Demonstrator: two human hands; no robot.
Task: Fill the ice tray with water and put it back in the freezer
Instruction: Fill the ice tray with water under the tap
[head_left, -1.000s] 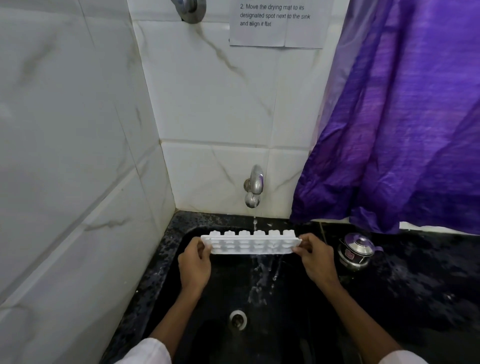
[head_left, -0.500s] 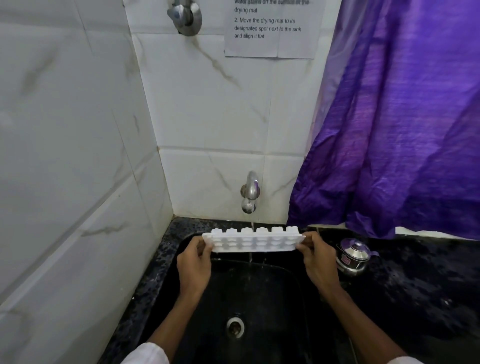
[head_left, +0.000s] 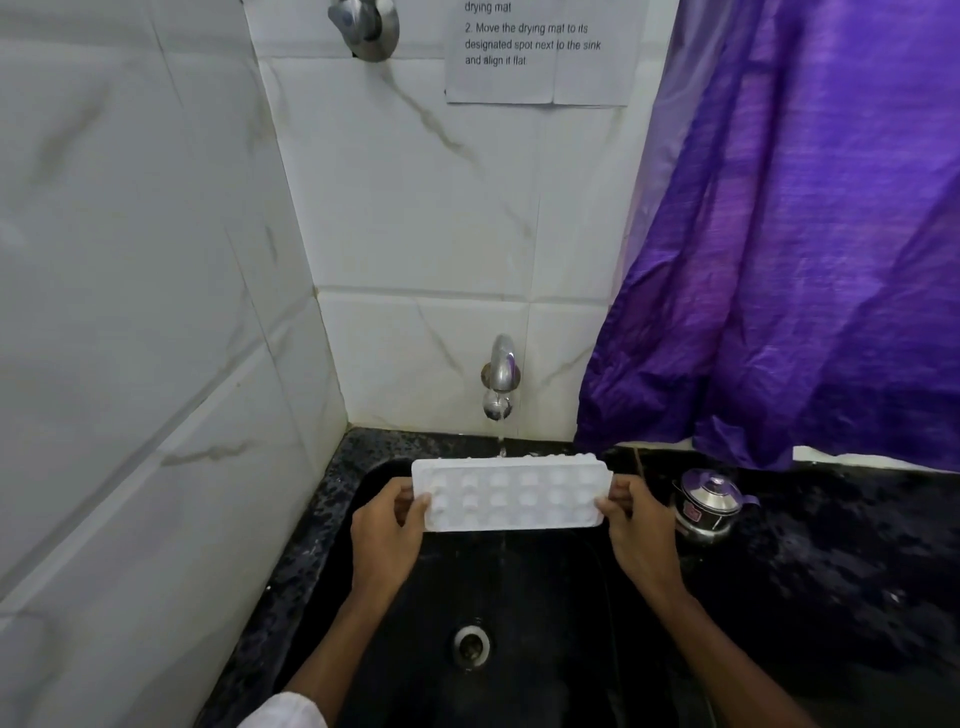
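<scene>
Black speckled counter, sunken black sink, small steel pot beside the basin

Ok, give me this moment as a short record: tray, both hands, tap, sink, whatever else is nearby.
ice tray: white, held over the sink, broad face tilted toward the camera
left hand: grips the tray's left end
right hand: grips the tray's right end
tap: running, thin stream lands at the tray's far edge
sink: black, drain visible below the tray
nearby: lidded steel pot on the counter to the right; purple curtain behind it
</scene>
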